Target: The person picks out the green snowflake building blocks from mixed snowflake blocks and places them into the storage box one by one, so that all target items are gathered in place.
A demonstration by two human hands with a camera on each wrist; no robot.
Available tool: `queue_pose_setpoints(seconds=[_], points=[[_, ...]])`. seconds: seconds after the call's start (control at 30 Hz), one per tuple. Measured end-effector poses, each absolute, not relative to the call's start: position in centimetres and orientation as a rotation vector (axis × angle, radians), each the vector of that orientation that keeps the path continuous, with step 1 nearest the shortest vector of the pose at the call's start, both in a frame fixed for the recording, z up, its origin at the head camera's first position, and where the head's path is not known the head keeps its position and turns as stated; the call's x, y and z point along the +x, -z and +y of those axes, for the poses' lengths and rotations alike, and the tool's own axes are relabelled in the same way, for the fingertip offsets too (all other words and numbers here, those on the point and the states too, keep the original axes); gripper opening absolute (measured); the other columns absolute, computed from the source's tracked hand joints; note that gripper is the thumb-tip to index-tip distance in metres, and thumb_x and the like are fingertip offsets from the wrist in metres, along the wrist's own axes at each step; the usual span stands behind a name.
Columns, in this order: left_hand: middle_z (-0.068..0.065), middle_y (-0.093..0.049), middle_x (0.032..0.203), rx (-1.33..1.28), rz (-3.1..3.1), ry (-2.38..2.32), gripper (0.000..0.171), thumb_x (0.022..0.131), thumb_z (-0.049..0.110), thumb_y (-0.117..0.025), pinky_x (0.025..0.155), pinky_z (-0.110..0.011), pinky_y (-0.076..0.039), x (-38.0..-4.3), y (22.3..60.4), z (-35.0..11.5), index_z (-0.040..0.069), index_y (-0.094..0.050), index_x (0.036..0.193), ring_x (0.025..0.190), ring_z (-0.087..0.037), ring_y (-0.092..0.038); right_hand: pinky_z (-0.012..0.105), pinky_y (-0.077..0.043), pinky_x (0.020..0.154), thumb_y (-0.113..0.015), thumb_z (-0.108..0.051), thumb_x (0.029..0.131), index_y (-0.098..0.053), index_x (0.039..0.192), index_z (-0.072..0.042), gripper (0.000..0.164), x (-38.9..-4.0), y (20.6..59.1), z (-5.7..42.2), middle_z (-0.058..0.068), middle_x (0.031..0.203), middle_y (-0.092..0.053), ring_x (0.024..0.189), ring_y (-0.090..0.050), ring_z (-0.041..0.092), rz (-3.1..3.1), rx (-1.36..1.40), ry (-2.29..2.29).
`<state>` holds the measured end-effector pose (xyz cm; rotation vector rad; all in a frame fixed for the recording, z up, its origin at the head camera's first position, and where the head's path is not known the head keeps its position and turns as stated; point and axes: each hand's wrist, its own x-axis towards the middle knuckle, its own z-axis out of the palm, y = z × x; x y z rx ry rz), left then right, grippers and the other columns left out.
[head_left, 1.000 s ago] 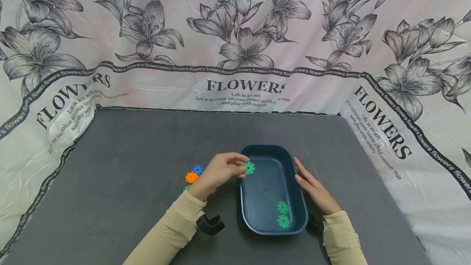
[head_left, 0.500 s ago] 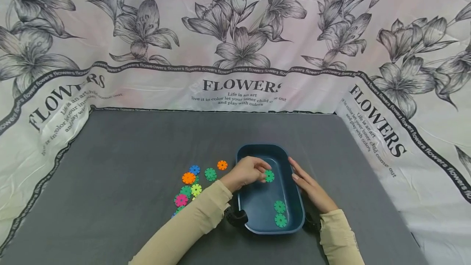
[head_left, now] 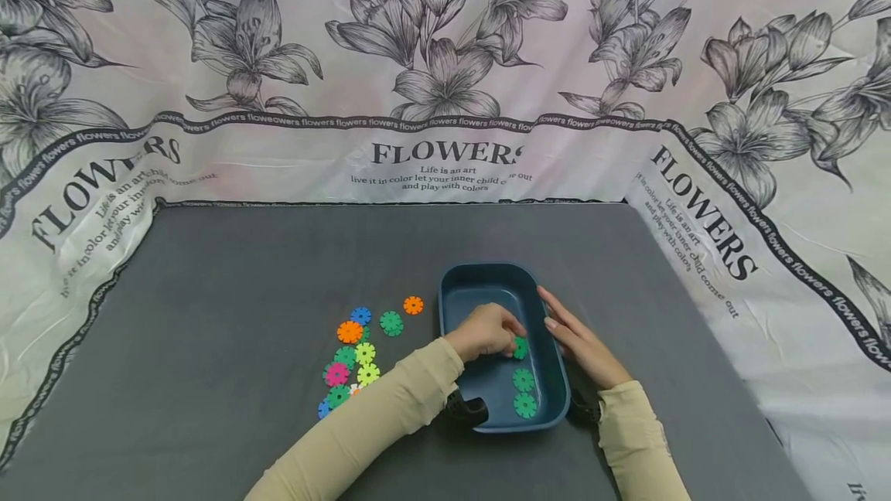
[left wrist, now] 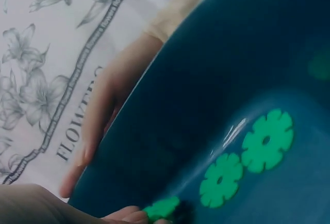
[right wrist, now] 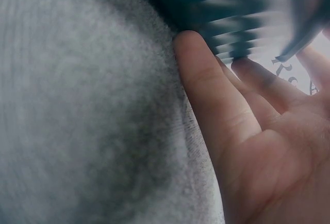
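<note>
My left hand [head_left: 485, 329] reaches into a dark blue tray [head_left: 560, 400] and pinches a green notched plastic disc [head_left: 520, 348] near the tray's right wall. In the left wrist view this disc [left wrist: 162, 208] shows at the fingertips, low against the tray floor. Two more green discs [head_left: 524, 380] lie flat inside, in a line toward the near end. My right hand [head_left: 583, 340] rests along the outside of the tray's right wall, fingers extended. The right wrist view shows its fingers [right wrist: 209, 87] touching the tray's outer side.
Left of the tray, several loose discs lie in a cluster on the grey tabletop [head_left: 230, 315]: blue, orange, green [head_left: 391, 323], yellow [head_left: 365, 353] and pink [head_left: 337, 374]. My left forearm crosses beside them. A flower-printed cloth [head_left: 445, 168] hangs behind the table.
My left hand has moved rightward across the tray with the green disc and come down beside the two discs. The cluster at left is uncovered. My right hand stays at the tray.
</note>
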<state>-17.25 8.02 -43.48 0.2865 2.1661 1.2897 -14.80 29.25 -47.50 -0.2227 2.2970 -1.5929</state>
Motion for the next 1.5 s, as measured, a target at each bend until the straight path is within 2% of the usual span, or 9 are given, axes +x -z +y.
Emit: queue_pose_setpoints(seconds=[0.27, 0.37, 0.53, 0.73, 0.83, 1.0, 1.1, 1.27, 1.5], points=[[-0.004, -0.065, 0.081, 0.275, 2.147, -1.314, 0.021, 0.083, -0.008, -0.063, 0.06, -0.026, -0.054, -17.2, 44.0, 8.1, -0.001, -0.072, 0.101, 0.063, -0.013, -0.065, 0.073, -0.023, 0.101, -0.04, -0.04, 0.102, -0.019, 0.149, -0.046, 0.052, -15.1, 47.2, 29.1, 0.002, 0.161, -0.01, 0.145, -0.012, 0.04, 2.32, -0.213, 1.569], [-0.005, -0.065, 0.076, 0.336, 2.198, -1.287, 0.019, 0.083, -0.005, -0.066, 0.055, -0.023, -0.051, -17.1, 44.1, 8.1, 0.0, -0.073, 0.1, 0.058, -0.012, -0.062, 0.073, -0.022, 0.101, -0.04, -0.04, 0.102, -0.018, 0.15, -0.046, 0.052, -15.1, 47.2, 29.1, 0.002, 0.161, -0.01, 0.145, -0.011, 0.04, 2.323, -0.213, 1.568], [-0.009, -0.069, 0.079, 0.509, 2.34, -1.184, 0.022, 0.079, -0.004, -0.072, 0.048, -0.019, -0.046, -17.2, 44.2, 8.1, 0.0, -0.074, 0.101, 0.052, -0.01, -0.06, 0.073, -0.022, 0.101, -0.04, -0.039, 0.103, -0.019, 0.15, -0.046, 0.052, -15.1, 47.2, 28.9, 0.001, 0.161, -0.009, 0.145, -0.011, 0.039, 2.315, -0.212, 1.586], [-0.001, -0.06, 0.063, 0.594, 2.41, -1.099, 0.024, 0.08, 0.003, -0.074, 0.048, -0.017, -0.04, -17.3, 44.0, 7.7, 0.002, -0.073, 0.104, 0.049, -0.006, -0.052, 0.073, -0.022, 0.101, -0.04, -0.037, 0.103, -0.019, 0.15, -0.045, 0.052, -15.3, 47.3, 28.7, 0.004, 0.161, -0.009, 0.145, -0.01, 0.039, 2.306, -0.212, 1.604], [0.003, -0.058, 0.065, 0.626, 2.419, -1.12, 0.022, 0.082, 0.006, -0.073, 0.05, -0.017, -0.04, -17.1, 43.3, 6.8, 0.003, -0.073, 0.105, 0.053, -0.005, -0.051, 0.072, -0.022, 0.102, -0.041, -0.037, 0.103, -0.02, 0.15, -0.045, 0.052, -15.3, 47.3, 28.6, 0.004, 0.161, -0.009, 0.145, -0.011, 0.039, 2.303, -0.201, 1.611], [0.002, -0.064, 0.077, 0.627, 2.325, -1.304, 0.021, 0.089, 0.014, -0.068, 0.057, -0.022, -0.048, -15.2, 41.2, 3.1, 0.009, -0.071, 0.109, 0.066, -0.014, -0.063, 0.07, -0.025, 0.103, -0.043, -0.038, 0.102, -0.021, 0.15, -0.043, 0.053, -15.0, 47.4, 28.6, 0.006, 0.16, -0.01, 0.145, -0.012, 0.039, 2.301, -0.183, 1.616], [0.002, -0.065, 0.084, 0.669, 2.336, -1.357, 0.02, 0.092, 0.019, -0.065, 0.06, -0.024, -0.05, -13.8, 40.2, -0.4, 0.014, -0.07, 0.111, 0.071, -0.018, -0.064, 0.069, -0.025, 0.103, -0.043, -0.039, 0.102, -0.021, 0.151, -0.042, 0.053, -14.8, 47.4, 28.9, 0.005, 0.16, -0.011, 0.145, -0.014, 0.039, 2.308, -0.183, 1.615], [0.008, -0.064, 0.088, 0.643, 2.682, -1.243, 0.018, 0.091, 0.018, -0.066, 0.062, -0.023, -0.047, -12.7, 39.8, -6.5, 0.018, -0.07, 0.109, 0.072, -0.008, -0.056, 0.071, -0.024, 0.102, -0.041, -0.037, 0.103, -0.021, 0.151, -0.041, 0.053, -14.8, 47.4, 29.0, 0.005, 0.16, -0.011, 0.145, -0.014, 0.039, 2.32, -0.218, 1.612], [-0.004, -0.065, 0.091, 0.414, 3.005, -1.173, 0.018, 0.087, 0.007, -0.07, 0.068, -0.031, -0.05, -14.0, 42.1, -10.5, 0.009, -0.071, 0.105, 0.077, -0.017, -0.058, 0.07, -0.024, 0.103, -0.041, -0.035, 0.103, -0.021, 0.152, -0.039, 0.053, -14.8, 47.5, 28.9, 0.007, 0.16, -0.01, 0.145, -0.011, 0.039, 2.313, -0.225, 1.615]])
